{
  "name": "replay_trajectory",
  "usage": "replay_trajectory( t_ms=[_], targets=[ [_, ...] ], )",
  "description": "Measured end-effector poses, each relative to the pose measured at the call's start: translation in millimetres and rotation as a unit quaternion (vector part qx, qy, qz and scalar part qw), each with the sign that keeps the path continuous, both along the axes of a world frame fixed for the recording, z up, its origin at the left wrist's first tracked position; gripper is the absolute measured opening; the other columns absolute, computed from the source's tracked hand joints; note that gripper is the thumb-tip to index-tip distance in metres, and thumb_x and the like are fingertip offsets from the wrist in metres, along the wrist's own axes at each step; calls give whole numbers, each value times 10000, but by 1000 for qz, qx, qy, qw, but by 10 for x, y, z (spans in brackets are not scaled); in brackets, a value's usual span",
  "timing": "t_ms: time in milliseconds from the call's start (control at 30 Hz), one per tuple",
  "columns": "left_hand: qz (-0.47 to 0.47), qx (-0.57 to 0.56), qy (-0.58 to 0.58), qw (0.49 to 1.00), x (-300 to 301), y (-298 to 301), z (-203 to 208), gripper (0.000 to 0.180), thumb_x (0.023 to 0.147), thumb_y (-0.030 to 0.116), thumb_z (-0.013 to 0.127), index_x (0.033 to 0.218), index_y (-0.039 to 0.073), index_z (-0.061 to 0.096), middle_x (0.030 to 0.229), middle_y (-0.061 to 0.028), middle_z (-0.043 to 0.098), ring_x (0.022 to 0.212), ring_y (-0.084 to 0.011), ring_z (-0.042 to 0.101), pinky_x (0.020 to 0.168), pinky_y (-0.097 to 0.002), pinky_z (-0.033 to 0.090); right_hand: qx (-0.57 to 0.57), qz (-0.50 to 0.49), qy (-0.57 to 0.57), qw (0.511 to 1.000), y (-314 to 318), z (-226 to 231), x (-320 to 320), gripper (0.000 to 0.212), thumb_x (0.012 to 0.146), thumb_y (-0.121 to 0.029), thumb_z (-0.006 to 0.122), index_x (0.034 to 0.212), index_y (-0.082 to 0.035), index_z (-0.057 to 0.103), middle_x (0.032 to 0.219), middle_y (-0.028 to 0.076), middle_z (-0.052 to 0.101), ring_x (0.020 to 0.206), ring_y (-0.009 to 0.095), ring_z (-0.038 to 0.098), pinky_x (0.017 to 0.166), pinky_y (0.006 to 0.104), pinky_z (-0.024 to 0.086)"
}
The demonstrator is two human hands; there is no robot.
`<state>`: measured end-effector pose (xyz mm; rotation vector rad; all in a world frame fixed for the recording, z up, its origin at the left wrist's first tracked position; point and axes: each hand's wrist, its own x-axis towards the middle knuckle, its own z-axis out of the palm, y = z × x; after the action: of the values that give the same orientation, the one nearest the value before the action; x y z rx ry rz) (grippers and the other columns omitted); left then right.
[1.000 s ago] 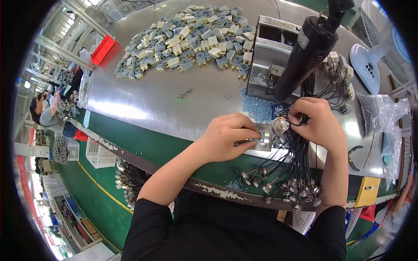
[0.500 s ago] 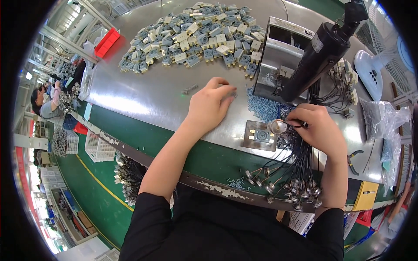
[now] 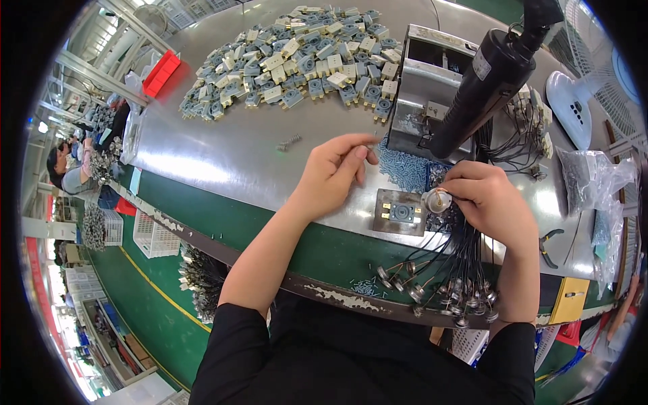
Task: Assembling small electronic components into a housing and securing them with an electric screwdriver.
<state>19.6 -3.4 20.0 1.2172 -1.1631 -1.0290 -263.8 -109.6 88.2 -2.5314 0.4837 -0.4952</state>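
Observation:
My right hand [image 3: 487, 202] pinches a round silver metal disc [image 3: 437, 200] with a black wire, just right of a metal fixture plate [image 3: 382, 226]. On that plate sits a grey square component [image 3: 403, 212] with a round centre and brass-coloured terminals. My left hand [image 3: 335, 172] is closed, thumb and fingertips together, above the left edge of a heap of small bluish screws [image 3: 403, 169]. Whatever its fingers hold is too small or hidden to name. Left of it, a few small springs [image 3: 289, 142] lie on the steel table [image 3: 229, 152].
A large pile of grey and cream components [image 3: 290, 64] covers the far table. A metal box [image 3: 422, 108] and black cylindrical tool [image 3: 482, 74] stand beyond my right hand. Wired discs [image 3: 466, 297] hang near the front edge; pliers [image 3: 550, 248] lie at right.
My left hand has drawn nearer and slightly right, its fingers curling in beside the screws. My right hand has turned the disc a little, and it stays beside the plate.

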Motion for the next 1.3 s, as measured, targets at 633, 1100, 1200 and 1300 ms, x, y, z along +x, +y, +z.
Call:
replay_trajectory(
  t_ms=[633, 1100, 1200, 1300],
  targets=[
    [-152, -48, -166, 973, -266, 79, -31, 238, 821, 37, 914, 1014, 2, 779, 1044, -70, 745, 667, -76, 560, 615, -247, 470, 171, 47, -119, 977, -92, 65, -23, 168, 921, -65, 758, 1014, 75, 772, 1026, 178, 758, 879, 288, 734, 801, 369, 565],
    [-142, -94, -216, 961, -292, 116, -13, 227, 833, 58, 894, 1039, 35, 800, 1004, -72, 717, 622, -127, 547, 596, -287, 464, 162, 45, -110, 980, -59, 58, 26, 158, 898, -29, 753, 1023, 66, 776, 1017, 182, 762, 895, 304, 747, 803, 376, 579],
    [-152, -98, -220, 959, -273, 118, -39, 248, 831, 52, 893, 1058, 30, 797, 1038, -72, 721, 623, -118, 544, 594, -283, 463, 160, 41, -110, 980, -42, 62, 25, 158, 889, -19, 757, 1022, 63, 778, 1015, 180, 763, 891, 303, 747, 800, 377, 581],
    [-155, -92, -205, 962, -299, 102, 23, 313, 829, 45, 894, 1118, 16, 778, 1104, -76, 727, 636, -99, 548, 598, -279, 473, 155, 36, -111, 981, -39, 38, 22, 167, 871, -16, 778, 1022, 55, 783, 1010, 173, 764, 890, 298, 746, 800, 378, 581]
  ],
)
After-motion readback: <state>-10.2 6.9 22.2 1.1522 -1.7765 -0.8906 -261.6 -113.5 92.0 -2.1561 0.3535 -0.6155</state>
